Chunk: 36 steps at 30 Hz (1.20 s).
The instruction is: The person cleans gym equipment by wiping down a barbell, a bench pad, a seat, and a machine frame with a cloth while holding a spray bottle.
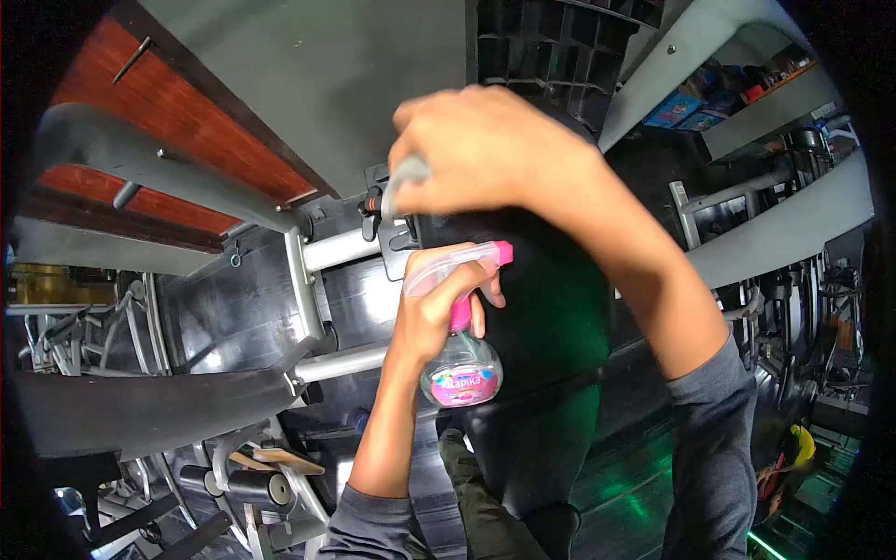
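My left hand (431, 317) is wrapped around the neck of a clear spray bottle (464, 381) with a pink and translucent trigger head and a pink label. The bottle is upright, its pink nozzle facing right. Above and in front of it, my right hand (476, 149) is curled closed and slightly blurred. A small piece of grey cloth (407, 179) shows at its fingers; the rest is hidden in the hand. Both hands are over a long black padded bench (551, 308).
Grey metal frame tubes (336, 250) of the equipment stand left of the bench. A thick grey bar (177, 168) crosses the upper left near a red-brown panel (103, 84). At right are a curved grey frame (793, 229) and more gym machines.
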Tool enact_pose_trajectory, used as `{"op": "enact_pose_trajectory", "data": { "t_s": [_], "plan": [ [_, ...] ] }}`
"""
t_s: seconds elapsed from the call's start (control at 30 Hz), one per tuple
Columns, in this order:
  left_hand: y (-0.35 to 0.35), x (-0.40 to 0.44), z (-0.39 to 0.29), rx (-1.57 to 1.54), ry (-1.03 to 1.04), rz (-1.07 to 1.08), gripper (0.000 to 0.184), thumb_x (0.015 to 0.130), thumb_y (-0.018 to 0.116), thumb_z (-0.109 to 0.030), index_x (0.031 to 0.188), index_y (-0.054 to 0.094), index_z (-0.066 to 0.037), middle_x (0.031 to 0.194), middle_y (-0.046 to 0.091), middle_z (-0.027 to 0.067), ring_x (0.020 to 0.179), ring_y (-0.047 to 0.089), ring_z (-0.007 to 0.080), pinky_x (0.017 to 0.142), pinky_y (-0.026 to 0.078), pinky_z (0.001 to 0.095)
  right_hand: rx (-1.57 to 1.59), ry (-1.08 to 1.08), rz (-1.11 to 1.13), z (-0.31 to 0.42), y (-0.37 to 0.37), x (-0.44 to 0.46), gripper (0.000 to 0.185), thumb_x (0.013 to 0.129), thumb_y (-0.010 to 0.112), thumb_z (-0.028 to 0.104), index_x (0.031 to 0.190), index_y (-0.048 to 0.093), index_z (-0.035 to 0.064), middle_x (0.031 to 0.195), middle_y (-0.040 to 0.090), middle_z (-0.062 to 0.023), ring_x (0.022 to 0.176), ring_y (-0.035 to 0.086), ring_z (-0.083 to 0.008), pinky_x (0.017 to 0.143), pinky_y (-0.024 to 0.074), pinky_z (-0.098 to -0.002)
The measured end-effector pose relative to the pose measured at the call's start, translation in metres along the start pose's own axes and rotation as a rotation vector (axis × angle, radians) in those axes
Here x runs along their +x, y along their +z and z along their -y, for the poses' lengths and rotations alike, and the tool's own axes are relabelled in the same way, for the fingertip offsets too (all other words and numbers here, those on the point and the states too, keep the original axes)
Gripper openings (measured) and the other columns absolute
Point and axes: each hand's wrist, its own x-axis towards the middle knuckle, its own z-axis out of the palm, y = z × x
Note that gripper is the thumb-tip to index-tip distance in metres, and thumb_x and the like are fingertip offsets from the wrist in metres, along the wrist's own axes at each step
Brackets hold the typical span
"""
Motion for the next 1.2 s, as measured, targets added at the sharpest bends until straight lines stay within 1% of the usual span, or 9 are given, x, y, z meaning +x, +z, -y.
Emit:
{"op": "enact_pose_trajectory", "data": {
  "t_s": [0.17,0.3,0.4,0.43,0.63,0.83,0.97,1.1,1.2],
  "plan": [
    [0.001,-0.001,0.000,0.041,-0.001,-0.015,0.026,0.088,0.057,-0.017,0.084,0.067,0.006,0.067,0.065,0.0118,0.042,0.056,0.0168,0.040,0.039,0.0266,-0.113,0.300,0.008,-0.019,-0.018,0.009,0.030,0.077,0.067,0.036,0.092,0.079,0.0124,0.099,0.072,-0.0113,0.091,0.070,-0.0337,0.083,0.0563,-0.0440],
    [-0.004,-0.001,0.003,0.076,0.000,0.079,0.027,0.088,0.057,-0.017,0.086,0.067,0.008,0.067,0.065,0.0121,0.043,0.057,0.0163,0.042,0.043,0.0271,0.023,0.014,0.108,0.009,-0.003,-0.005,0.023,0.074,0.068,0.027,0.089,0.078,0.0122,0.108,0.067,-0.0104,0.088,0.070,-0.0335,0.079,0.0559,-0.0455],
    [-0.005,-0.008,0.006,0.092,0.001,0.102,0.027,0.087,0.053,-0.015,0.088,0.067,0.008,0.068,0.065,0.0119,0.045,0.058,0.0157,0.043,0.045,0.0263,0.054,-0.211,0.020,0.012,0.016,-0.018,0.023,0.074,0.068,0.027,0.090,0.077,0.0129,0.098,0.066,-0.0089,0.084,0.069,-0.0327,0.072,0.0552,-0.0440],
    [-0.007,-0.009,0.006,0.101,0.001,0.115,0.027,0.086,0.052,-0.014,0.089,0.067,0.008,0.069,0.065,0.0117,0.045,0.058,0.0156,0.043,0.045,0.0259,0.081,-0.133,0.119,0.007,0.003,-0.015,0.022,0.076,0.068,0.028,0.092,0.077,0.0153,0.092,0.064,-0.0079,0.081,0.069,-0.0315,0.071,0.0551,-0.0444],
    [-0.013,-0.007,0.004,0.091,-0.025,0.163,0.028,0.084,0.052,-0.013,0.090,0.069,0.008,0.070,0.066,0.0127,0.046,0.058,0.0157,0.044,0.045,0.0260,0.023,0.196,-0.306,-0.026,0.001,-0.037,0.024,0.077,0.070,0.025,0.099,0.073,0.0163,0.097,0.063,-0.0071,0.083,0.067,-0.0326,0.071,0.0558,-0.0437],
    [-0.008,-0.008,0.001,0.079,-0.040,0.138,0.030,0.083,0.055,-0.015,0.095,0.070,0.009,0.071,0.066,0.0129,0.046,0.059,0.0166,0.044,0.046,0.0264,-0.020,-0.101,0.031,-0.004,0.006,-0.079,0.033,0.077,0.072,0.024,0.109,0.068,0.0255,0.106,0.060,0.0009,0.090,0.067,-0.0222,0.067,0.0567,-0.0361],
    [-0.011,-0.006,0.002,0.103,-0.074,0.158,0.029,0.084,0.055,-0.014,0.094,0.070,0.009,0.070,0.066,0.0121,0.046,0.059,0.0161,0.043,0.047,0.0262,-0.024,0.326,-0.378,-0.045,-0.005,-0.077,0.030,0.079,0.071,0.019,0.109,0.072,0.0204,0.095,0.063,-0.0049,0.085,0.067,-0.0286,0.073,0.0563,-0.0385],
    [-0.009,-0.007,0.001,0.078,-0.059,0.135,0.027,0.084,0.056,-0.014,0.089,0.069,0.010,0.069,0.066,0.0121,0.045,0.057,0.0164,0.042,0.046,0.0263,-0.035,0.035,-0.270,-0.026,0.009,-0.099,0.043,0.075,0.076,0.022,0.116,0.068,0.0272,0.101,0.062,-0.0007,0.088,0.064,-0.0231,0.072,0.0563,-0.0377],
    [-0.011,-0.006,-0.001,0.090,-0.068,0.147,0.027,0.086,0.058,-0.016,0.086,0.068,0.009,0.069,0.067,0.0133,0.044,0.058,0.0170,0.042,0.045,0.0265,-0.048,0.042,-0.175,-0.029,0.004,-0.112,0.045,0.073,0.078,0.023,0.116,0.068,0.0304,0.099,0.061,0.0026,0.086,0.064,-0.0197,0.067,0.0562,-0.0362]
  ]
}}
